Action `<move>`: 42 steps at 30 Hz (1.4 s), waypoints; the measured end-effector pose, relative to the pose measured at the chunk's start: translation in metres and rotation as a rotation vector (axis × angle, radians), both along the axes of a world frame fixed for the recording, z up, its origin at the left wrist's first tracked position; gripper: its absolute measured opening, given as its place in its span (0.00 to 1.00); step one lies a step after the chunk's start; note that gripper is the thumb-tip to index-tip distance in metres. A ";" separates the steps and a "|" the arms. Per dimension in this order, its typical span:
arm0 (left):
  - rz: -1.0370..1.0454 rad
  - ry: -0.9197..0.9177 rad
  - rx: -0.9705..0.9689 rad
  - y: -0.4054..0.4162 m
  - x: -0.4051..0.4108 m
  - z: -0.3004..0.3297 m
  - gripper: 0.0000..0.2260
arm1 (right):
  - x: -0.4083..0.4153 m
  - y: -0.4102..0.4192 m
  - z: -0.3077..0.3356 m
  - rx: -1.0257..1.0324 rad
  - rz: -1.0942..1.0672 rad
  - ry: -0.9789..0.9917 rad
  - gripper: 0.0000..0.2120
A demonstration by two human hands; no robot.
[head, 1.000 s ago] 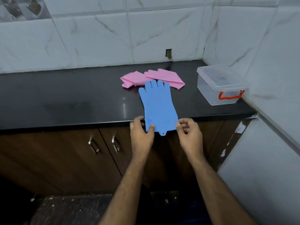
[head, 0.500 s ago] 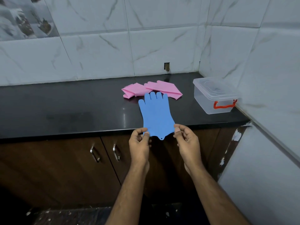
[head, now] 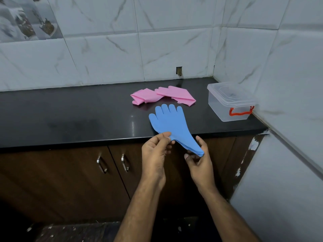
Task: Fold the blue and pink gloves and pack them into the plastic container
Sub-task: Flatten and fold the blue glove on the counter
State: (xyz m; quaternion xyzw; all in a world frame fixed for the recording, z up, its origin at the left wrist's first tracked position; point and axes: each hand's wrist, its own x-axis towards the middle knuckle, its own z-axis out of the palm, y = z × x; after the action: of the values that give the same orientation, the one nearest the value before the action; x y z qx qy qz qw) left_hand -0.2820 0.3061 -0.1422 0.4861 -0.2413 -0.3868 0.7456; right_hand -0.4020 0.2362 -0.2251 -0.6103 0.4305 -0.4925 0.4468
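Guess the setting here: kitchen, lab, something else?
Most likely a home kitchen: a black stone countertop over brown cabinet doors with metal handles, and marble-look wall tiles behind. No sink or stove is in view, so it's not certain.

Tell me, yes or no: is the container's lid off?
No, the lid sits shut on the container, which stands at the counter's right end.

Head view, downward over countertop (head: pixel 70 119)

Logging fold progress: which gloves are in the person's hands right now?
The blue gloves, cuff gripped by left hand and right hand; the pink gloves lie untouched behind.
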 end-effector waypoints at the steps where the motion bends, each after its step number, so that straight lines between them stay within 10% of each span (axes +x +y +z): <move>1: -0.014 -0.002 -0.004 0.002 -0.001 0.003 0.08 | 0.000 -0.001 0.000 -0.016 -0.013 -0.008 0.35; 17: -0.058 -0.202 0.195 0.004 0.021 -0.027 0.19 | -0.013 -0.010 0.025 -0.455 -0.166 0.246 0.16; 23: -0.139 -0.617 0.216 0.008 0.022 -0.052 0.36 | -0.013 -0.011 0.030 -0.466 -0.101 0.231 0.15; 33: 0.107 -0.554 0.074 0.001 0.023 -0.038 0.19 | -0.015 -0.014 0.035 -0.498 -0.055 0.177 0.13; 42: 0.351 -1.095 0.111 0.000 0.026 -0.033 0.15 | -0.022 -0.011 0.030 -0.463 -0.032 0.116 0.16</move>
State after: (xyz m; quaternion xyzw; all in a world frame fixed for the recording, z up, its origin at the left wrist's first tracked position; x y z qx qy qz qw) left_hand -0.2564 0.3061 -0.1755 0.6864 -0.4872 0.0386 0.5385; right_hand -0.4239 0.2249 -0.1953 -0.7168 0.3407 -0.5493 0.2615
